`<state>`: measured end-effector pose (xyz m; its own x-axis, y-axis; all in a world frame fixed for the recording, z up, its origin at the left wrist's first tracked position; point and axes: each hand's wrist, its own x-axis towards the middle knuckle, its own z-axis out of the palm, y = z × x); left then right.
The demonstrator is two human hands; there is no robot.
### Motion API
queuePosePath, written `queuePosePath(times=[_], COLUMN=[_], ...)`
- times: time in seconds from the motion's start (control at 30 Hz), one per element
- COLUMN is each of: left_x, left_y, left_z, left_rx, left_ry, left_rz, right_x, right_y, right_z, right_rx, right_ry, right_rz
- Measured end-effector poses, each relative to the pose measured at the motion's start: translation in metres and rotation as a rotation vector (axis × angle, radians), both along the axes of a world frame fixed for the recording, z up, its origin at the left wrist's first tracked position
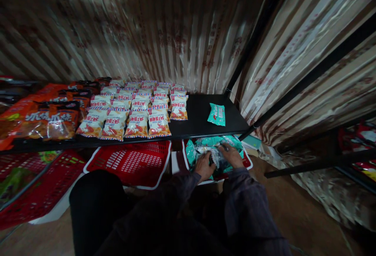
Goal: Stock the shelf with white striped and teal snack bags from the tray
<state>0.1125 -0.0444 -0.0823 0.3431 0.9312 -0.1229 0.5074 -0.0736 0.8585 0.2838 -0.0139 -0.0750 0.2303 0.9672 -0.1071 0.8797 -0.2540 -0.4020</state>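
Both hands are down inside a red basket (250,164) with a white rim, which holds several teal snack bags (189,152). My left hand (205,165) is closed, its fingers and thumb bent round a crinkled, shiny snack bag. Close by on the right, my right hand (232,155) has its fingers curled onto the bags, with the fingertips partly hidden among them. One teal snack bag (217,114) lies by itself on the black shelf (195,109), above the basket.
White-and-orange snack bags (136,123) stand in rows on the shelf, beside orange-and-black bags (63,119) at left. Another red basket (129,164) sits below. A basket with green packets (44,193) stands at far left. Black posts (249,52) and a striped curtain (176,33) border the shelf.
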Motion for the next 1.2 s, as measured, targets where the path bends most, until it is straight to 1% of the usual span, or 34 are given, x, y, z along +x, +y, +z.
queuePosePath(times=[0.07,0.1,0.17,0.23,0.3,0.4,0.47,0.53,0.6,0.67,0.73,0.8,0.9,1.0,1.1,1.2], left_x=[0.0,0.0,-0.002,-0.006,-0.011,-0.023,-0.033,-0.047,-0.062,-0.079,-0.093,-0.105,-0.117,-0.123,-0.124,-0.124], left_y=[0.002,0.004,0.008,0.011,0.013,0.013,0.012,0.013,0.015,0.019,0.024,0.03,0.039,0.045,0.048,0.048], left_z=[0.002,0.003,0.004,0.006,0.007,0.008,0.01,0.014,0.02,0.027,0.033,0.038,0.046,0.054,0.06,0.063], left_rx=[-0.093,-0.148,-0.24,-0.272,-0.273,-0.263,-0.273,-0.293,-0.299,-0.266,-0.251,-0.255,-0.26,-0.27,-0.294,-0.306], left_ry=[-0.036,-0.066,-0.154,-0.232,-0.282,-0.345,-0.443,-0.566,-0.692,-0.751,-0.767,-0.754,-0.732,-0.715,-0.696,-0.704], left_rz=[0.028,0.062,0.177,0.287,0.335,0.344,0.354,0.333,0.293,0.296,0.268,0.259,0.262,0.25,0.258,0.249], right_x=[-0.001,-0.002,-0.004,-0.005,-0.007,-0.011,-0.015,-0.021,-0.029,-0.039,-0.05,-0.061,-0.076,-0.088,-0.096,-0.098], right_y=[-0.001,-0.002,-0.001,0.001,0.003,0.008,0.011,0.016,0.022,0.03,0.039,0.049,0.065,0.078,0.086,0.087], right_z=[0.002,0.003,0.004,0.005,0.006,0.009,0.011,0.015,0.021,0.029,0.038,0.047,0.06,0.068,0.072,0.072], right_rx=[0.017,0.032,0.07,0.106,0.149,0.215,0.228,0.246,0.271,0.26,0.193,0.153,0.178,0.191,0.198,0.221], right_ry=[0.014,0.027,0.059,0.098,0.136,0.211,0.313,0.403,0.471,0.588,0.766,0.863,0.902,0.91,0.925,0.94], right_rz=[-0.032,-0.049,-0.09,-0.106,-0.095,-0.131,-0.143,-0.092,-0.009,0.06,0.109,0.135,0.144,0.142,0.13,0.119])
